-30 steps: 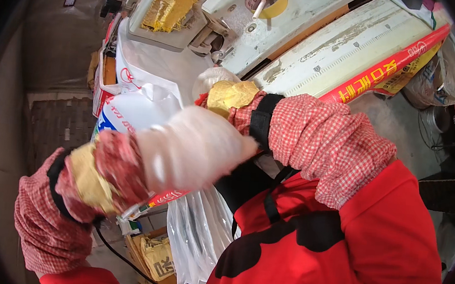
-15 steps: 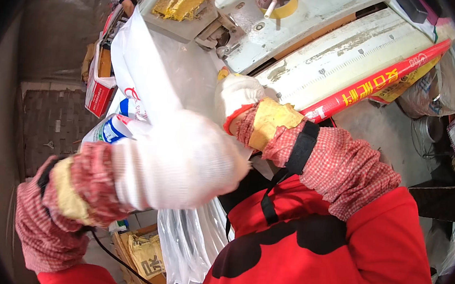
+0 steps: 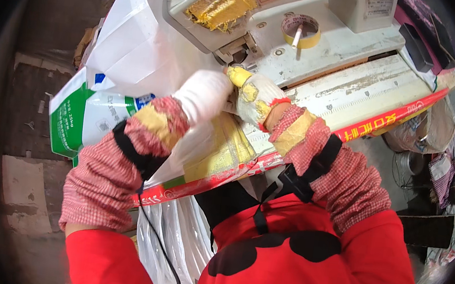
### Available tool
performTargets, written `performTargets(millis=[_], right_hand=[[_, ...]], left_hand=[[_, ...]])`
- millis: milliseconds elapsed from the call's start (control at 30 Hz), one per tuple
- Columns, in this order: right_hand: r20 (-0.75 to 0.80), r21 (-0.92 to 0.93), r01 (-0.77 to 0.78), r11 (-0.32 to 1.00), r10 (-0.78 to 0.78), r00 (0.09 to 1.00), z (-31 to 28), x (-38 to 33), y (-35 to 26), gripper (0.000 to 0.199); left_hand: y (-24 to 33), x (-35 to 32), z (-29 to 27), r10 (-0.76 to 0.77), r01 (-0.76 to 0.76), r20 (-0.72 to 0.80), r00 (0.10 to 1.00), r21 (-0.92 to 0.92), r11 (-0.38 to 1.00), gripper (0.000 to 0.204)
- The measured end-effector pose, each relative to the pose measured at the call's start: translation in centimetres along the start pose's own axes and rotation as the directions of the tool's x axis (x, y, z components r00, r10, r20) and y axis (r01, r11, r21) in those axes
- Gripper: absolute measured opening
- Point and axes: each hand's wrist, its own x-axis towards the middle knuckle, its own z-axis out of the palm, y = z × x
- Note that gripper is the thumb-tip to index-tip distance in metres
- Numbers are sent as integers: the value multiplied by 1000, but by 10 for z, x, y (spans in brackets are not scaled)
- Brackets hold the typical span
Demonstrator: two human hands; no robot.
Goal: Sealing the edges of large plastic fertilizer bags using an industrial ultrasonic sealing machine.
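Observation:
My left hand (image 3: 205, 95), in a white knit glove and smeared by motion, lies over a large white woven sack (image 3: 132, 50) with green and blue print. Its fingertips are hidden beside my right hand (image 3: 254, 98), whose glove has yellow-patched fingers. The right fingers are curled closed just below the needle area of a pale sewing machine (image 3: 208, 30); what they grip is hidden. The sack's white sheet runs under the machine's head, up to both hands. Both forearms wear red checked sleeves with dark straps.
A yellow tape roll (image 3: 307, 32) with a white stick in it rests on the machine bed (image 3: 348, 82). A red strip (image 3: 377, 119) edges the work surface. Clear plastic film (image 3: 166, 240) hangs below. At right stands a plastic-lined container (image 3: 423, 131).
My left hand has moved up and right, from over the lap side to beside my right hand. The sack now spreads flatter, its green end showing at left. The view has shifted.

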Motion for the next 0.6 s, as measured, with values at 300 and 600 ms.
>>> performTargets(millis=[300, 600], right_hand=[[-139, -193, -103, 976, 76, 987, 23, -2, -37, 59], [153, -595, 154, 789, -77, 985, 24, 42, -91, 19]], left_hand=[[-16, -53, -40, -1, 14, 116, 993, -113, 993, 13], [-11, -209, -210, 252, 244, -590, 767, 631, 737, 21]])
